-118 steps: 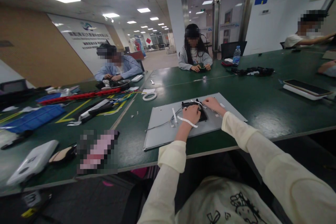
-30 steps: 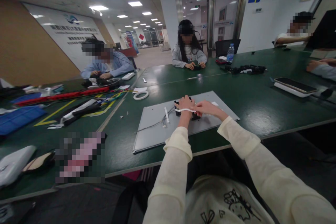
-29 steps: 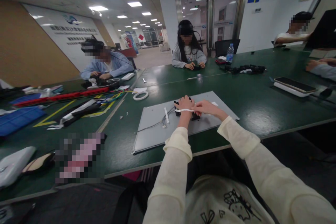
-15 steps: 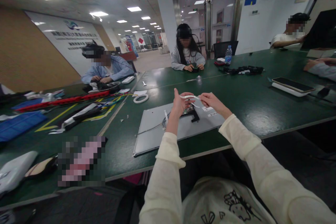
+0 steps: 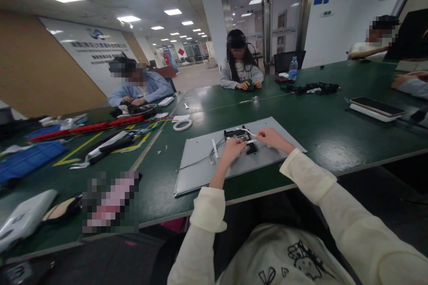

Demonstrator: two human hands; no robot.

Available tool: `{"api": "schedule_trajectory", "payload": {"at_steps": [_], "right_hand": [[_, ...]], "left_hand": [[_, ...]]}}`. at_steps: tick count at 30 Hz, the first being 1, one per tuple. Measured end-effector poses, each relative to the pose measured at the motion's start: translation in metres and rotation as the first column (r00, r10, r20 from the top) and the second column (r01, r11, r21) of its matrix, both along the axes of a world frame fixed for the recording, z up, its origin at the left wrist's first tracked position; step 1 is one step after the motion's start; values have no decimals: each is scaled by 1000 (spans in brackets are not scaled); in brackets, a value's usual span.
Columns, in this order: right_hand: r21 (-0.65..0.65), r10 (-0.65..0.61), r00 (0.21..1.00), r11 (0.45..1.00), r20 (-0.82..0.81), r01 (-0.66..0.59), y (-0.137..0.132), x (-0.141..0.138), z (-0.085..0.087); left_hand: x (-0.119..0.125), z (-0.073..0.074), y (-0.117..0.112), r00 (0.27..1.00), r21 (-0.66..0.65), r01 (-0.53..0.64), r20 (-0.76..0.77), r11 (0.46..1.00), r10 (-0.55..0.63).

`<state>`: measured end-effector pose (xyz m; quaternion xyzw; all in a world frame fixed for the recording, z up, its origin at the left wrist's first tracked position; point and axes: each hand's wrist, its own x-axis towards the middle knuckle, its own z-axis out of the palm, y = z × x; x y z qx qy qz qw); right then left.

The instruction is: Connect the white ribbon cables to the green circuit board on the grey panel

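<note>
A flat grey panel [image 5: 197, 160] lies on the green table in front of me. On it sits a black frame with a circuit board [image 5: 240, 135], partly covered by my hands. My right hand [image 5: 272, 137] pinches a thin, flexible white strip [image 5: 249, 131] that curves over the board. At the board's near edge my left hand [image 5: 234, 148] is closed, fingertips at a short white piece that looks like part of the same strip. Grey cables [image 5: 197, 161] run from the board across the panel's left half, beside another white strip [image 5: 214, 148] stuck on the panel.
A white ring-shaped roll [image 5: 182, 125] lies beyond the panel's left corner. Farther left are a blue tray [image 5: 30, 160] and red strips [image 5: 87, 128]. A phone on a white box [image 5: 377, 109] is at right. Several people sit around the table [image 5: 334, 142].
Both hands have come down from above the panel to the board. My left hand has gone from spread fingers to a pinch. The white strip has been lowered with them.
</note>
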<state>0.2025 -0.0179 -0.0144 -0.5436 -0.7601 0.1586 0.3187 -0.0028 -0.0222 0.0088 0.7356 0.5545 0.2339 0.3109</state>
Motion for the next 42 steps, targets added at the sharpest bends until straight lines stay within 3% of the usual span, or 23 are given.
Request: {"api": "schedule_trajectory", "payload": {"at_steps": [4,7,12,17,25,31,37,40,42], "right_hand": [[8,-11,1000,1000,-21,11,-2,2,0],[-1,-70,997,998,-13,70,-3,2,2],[-42,-184,973,981,141,191,-7,-2,2],[-38,-238,924,965,298,261,-16,-12,3],[46,-270,842,958,466,282,-23,-25,-3],[28,-345,821,927,456,374,-26,-22,-1],[38,-385,797,908,464,417,-24,-9,-2],[73,-401,818,910,413,409,-24,-9,1],[92,-394,845,917,361,388,-25,-13,4]], "left_hand": [[0,-3,-4,993,-61,8,121,998,0],[1,-3,-5,993,-77,-13,120,997,22],[5,-2,-13,994,52,-24,-104,998,29],[11,-4,-18,921,235,-51,-366,971,137],[15,-9,-15,845,258,-27,-511,966,160],[2,2,-20,798,245,-87,-563,966,215],[-16,0,-35,746,280,-78,-620,957,242],[-30,7,-35,750,305,-77,-610,949,257],[-44,15,-27,756,346,-139,-568,928,326]]}}
